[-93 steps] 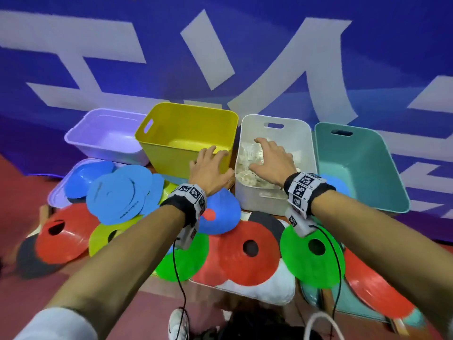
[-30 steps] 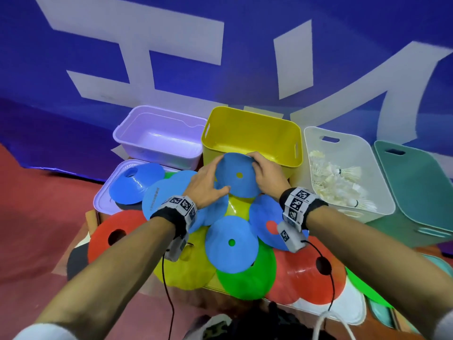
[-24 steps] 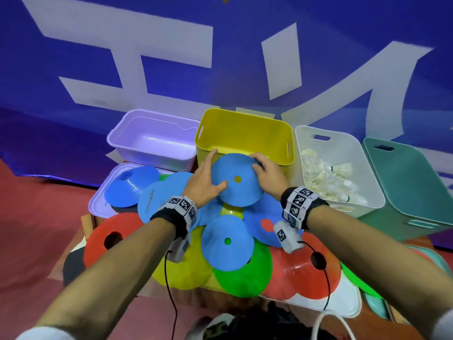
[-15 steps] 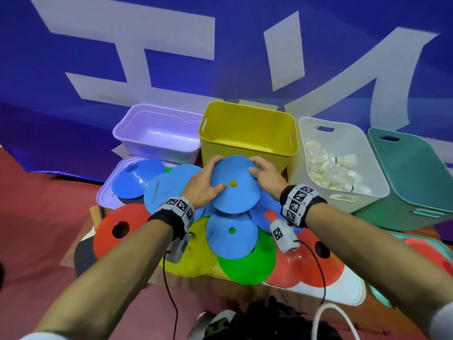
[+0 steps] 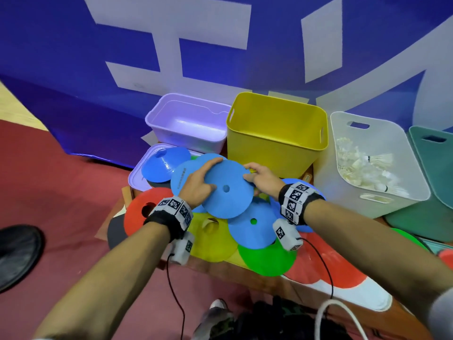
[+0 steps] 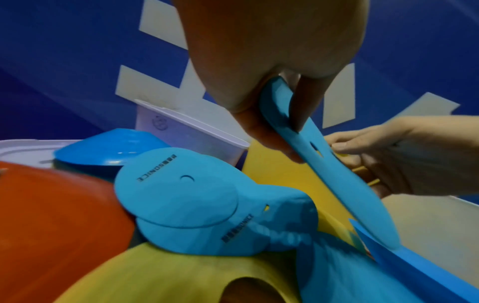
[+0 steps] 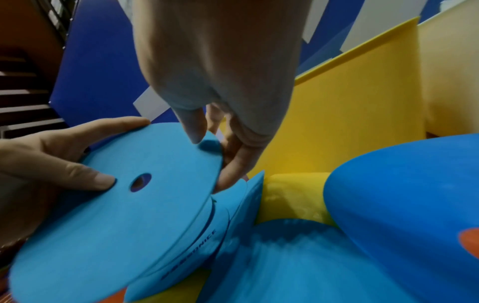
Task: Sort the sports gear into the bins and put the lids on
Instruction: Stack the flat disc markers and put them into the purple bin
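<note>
The teal bin (image 5: 438, 168) is running off the right edge; discs are hiding most of the white lid (image 5: 362, 295) and purple lid (image 5: 137, 177).

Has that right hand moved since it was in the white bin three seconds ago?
Yes. The right hand has left the white bin and now grips the blue disc before the yellow bin.

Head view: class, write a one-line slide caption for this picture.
Both hands, left and right, grip a blue disc above scattered coloured discs, before the yellow bin.
</note>
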{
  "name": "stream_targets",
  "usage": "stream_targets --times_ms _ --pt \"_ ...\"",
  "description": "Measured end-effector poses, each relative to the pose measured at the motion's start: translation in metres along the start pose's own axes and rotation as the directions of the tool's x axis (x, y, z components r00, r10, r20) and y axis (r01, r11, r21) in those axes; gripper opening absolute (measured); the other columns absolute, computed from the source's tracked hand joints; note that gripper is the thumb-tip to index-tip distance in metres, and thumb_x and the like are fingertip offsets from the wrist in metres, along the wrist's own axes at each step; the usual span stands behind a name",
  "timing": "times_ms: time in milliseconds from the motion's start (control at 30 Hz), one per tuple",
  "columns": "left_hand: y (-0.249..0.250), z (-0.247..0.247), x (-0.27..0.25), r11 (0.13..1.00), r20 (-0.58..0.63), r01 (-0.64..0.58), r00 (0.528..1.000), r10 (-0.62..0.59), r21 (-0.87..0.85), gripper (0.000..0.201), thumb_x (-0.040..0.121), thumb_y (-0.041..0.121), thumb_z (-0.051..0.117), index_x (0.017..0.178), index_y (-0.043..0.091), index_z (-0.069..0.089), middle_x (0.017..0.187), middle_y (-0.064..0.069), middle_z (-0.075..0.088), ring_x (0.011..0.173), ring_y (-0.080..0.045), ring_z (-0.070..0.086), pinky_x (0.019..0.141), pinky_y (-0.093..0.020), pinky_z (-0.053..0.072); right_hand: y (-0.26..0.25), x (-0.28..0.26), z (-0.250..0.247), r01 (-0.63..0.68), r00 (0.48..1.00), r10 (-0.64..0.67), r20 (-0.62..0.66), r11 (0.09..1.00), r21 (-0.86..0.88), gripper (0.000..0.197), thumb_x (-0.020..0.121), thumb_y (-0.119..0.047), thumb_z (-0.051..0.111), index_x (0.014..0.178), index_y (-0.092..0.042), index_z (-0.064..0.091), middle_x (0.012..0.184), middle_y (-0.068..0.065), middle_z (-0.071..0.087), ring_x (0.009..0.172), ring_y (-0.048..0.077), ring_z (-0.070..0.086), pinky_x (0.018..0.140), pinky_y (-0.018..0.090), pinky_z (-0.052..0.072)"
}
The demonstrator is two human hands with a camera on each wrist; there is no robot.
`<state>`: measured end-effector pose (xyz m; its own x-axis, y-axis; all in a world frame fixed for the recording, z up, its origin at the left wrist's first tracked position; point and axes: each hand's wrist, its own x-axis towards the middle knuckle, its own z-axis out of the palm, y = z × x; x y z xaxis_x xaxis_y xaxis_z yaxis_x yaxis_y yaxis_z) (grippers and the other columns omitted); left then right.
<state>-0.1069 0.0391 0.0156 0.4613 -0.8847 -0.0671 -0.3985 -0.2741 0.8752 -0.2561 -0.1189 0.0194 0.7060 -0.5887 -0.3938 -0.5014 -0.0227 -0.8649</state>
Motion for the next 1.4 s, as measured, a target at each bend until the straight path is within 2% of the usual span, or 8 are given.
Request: stream_targets --times_ms 67,200,400,500,633,700,1000,1400 --pt "-0.008 -0.012 -0.006 0.999 -0.068 0.035 0.997 -0.037 -0.029 0.075 0.076 -0.014 0.054 0.137 0.030 0.050 0.130 0.010 0.050 0.114 -0.014 0.047 0.081 -0.006 0.039 0.000 0.007 0.008 -0.011 1.000 0.011 0.000 0.999 -0.038 0.021 0.100 -0.015 0.052 0.119 -0.024 0.053 0.081 0.008 0.061 0.066 0.023 0.061 0.054 0.033 0.053" --pt "-0.027 -0.040 -0.018 0.992 -0.149 0.122 0.981 -0.122 -0.004 0.077 0.073 -0.013 0.052 0.133 0.035 0.053 0.134 0.009 0.052 0.115 -0.016 0.047 0.089 -0.026 0.040 0.000 0.023 0.020 0.054 0.998 -0.063 -0.025 0.963 -0.265 0.029 0.095 -0.022 0.060 0.124 -0.021 0.054 0.079 0.004 0.057 0.072 0.023 0.059 0.065 0.038 0.051" --pt "-0.055 -0.072 -0.031 0.977 -0.202 0.213 0.956 -0.213 -0.021 0.073 0.074 -0.006 0.056 0.136 0.033 0.052 0.129 0.010 0.053 0.114 -0.016 0.049 0.085 -0.020 0.038 -0.014 0.054 0.043 0.136 0.990 -0.123 0.062 0.810 -0.570 0.052 0.093 -0.028 0.064 0.141 -0.022 0.046 0.136 0.011 0.048 0.123 0.026 0.049 0.101 0.036 0.039" --pt "-0.066 -0.082 -0.031 0.966 -0.223 0.254 0.940 -0.257 -0.042 0.074 0.076 -0.008 0.057 0.135 0.037 0.052 0.125 0.008 0.055 0.110 -0.018 0.053 0.081 -0.019 0.044 -0.022 0.074 0.057 0.202 0.979 -0.155 0.129 0.725 -0.659 0.054 0.091 -0.029 0.065 0.142 -0.026 0.045 0.145 0.011 0.043 0.134 0.031 0.038 0.110 0.039 0.032" --pt "-0.073 -0.093 -0.031 0.946 -0.210 0.323 0.924 -0.320 -0.021 0.073 0.071 0.013 0.063 0.122 0.063 0.045 0.123 0.009 0.058 0.106 -0.022 0.057 0.095 -0.047 0.048 -0.026 0.101 0.075 0.250 0.968 -0.144 0.206 0.634 -0.732 0.065 0.090 -0.034 0.066 0.148 -0.027 0.037 0.152 0.005 0.037 0.140 0.030 0.029 0.115 0.043 0.026" --pt "-0.079 -0.097 -0.032 0.937 -0.216 0.347 0.918 -0.332 0.035 0.072 0.069 0.023 0.062 0.116 0.072 0.040 0.111 0.009 0.058 0.105 -0.027 0.056 0.095 -0.053 0.046 -0.027 0.111 0.083 0.270 0.962 -0.128 0.241 0.591 -0.761 0.074 0.088 -0.038 0.066 0.151 -0.028 0.028 0.156 0.002 0.030 0.143 0.030 0.025 0.116 0.048 0.025" --pt "-0.103 -0.105 -0.036 0.910 -0.258 0.414 0.881 -0.397 0.015 0.071 0.081 0.011 0.068 0.141 0.042 0.044 0.112 0.001 0.037 0.115 -0.037 0.040 0.103 -0.044 0.043 -0.028 0.129 0.111 0.288 0.949 -0.048 0.311 0.533 -0.796 0.096 0.082 -0.038 0.072 0.155 -0.033 0.010 0.162 -0.003 0.015 0.146 0.025 0.013 0.113 0.060 0.022" --pt "-0.095 -0.109 -0.036 0.912 -0.251 0.410 0.885 -0.393 0.021 0.067 0.089 0.003 0.063 0.145 0.030 0.041 0.112 0.000 0.034 0.099 -0.019 0.042 0.072 -0.015 0.034 -0.034 0.141 0.127 0.242 0.970 -0.097 0.221 0.358 -0.902 0.089 0.083 -0.044 0.071 0.152 -0.023 0.019 0.136 0.014 0.028 0.130 0.033 0.029 0.095 0.046 0.046"
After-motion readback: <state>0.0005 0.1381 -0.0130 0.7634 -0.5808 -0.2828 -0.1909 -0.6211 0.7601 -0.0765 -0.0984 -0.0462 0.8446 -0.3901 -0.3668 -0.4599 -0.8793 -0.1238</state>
